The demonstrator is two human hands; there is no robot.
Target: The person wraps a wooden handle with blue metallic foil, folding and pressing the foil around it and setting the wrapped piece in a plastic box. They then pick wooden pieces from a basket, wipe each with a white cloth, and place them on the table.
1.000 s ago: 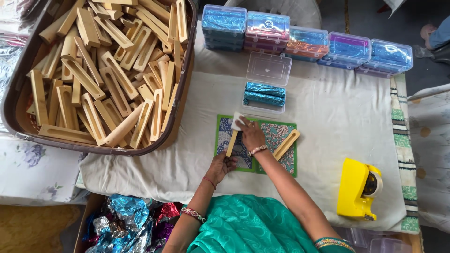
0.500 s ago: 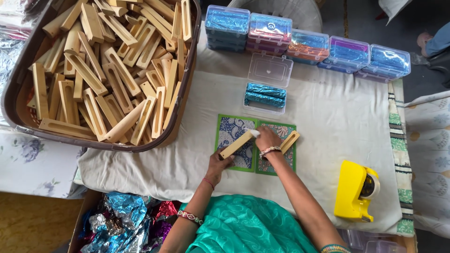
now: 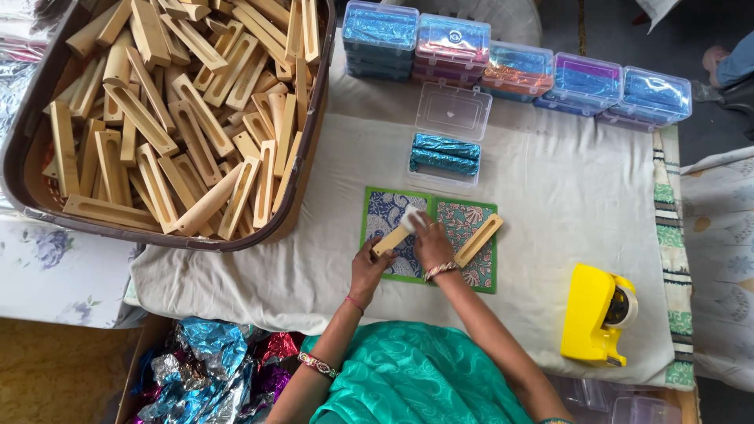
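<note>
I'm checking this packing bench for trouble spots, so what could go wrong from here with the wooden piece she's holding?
1. The left hand grips only the lower end of the slotted wooden bar while the right hand presses something small and white at its top; the bar may pivot or slip.
2. A second wooden bar lies loose beside the right wrist on the patterned green-edged mat; it could be knocked aside.

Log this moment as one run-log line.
left hand: holds wooden block | right hand: presses white piece on block end | second block: lies on patterned mat
</note>
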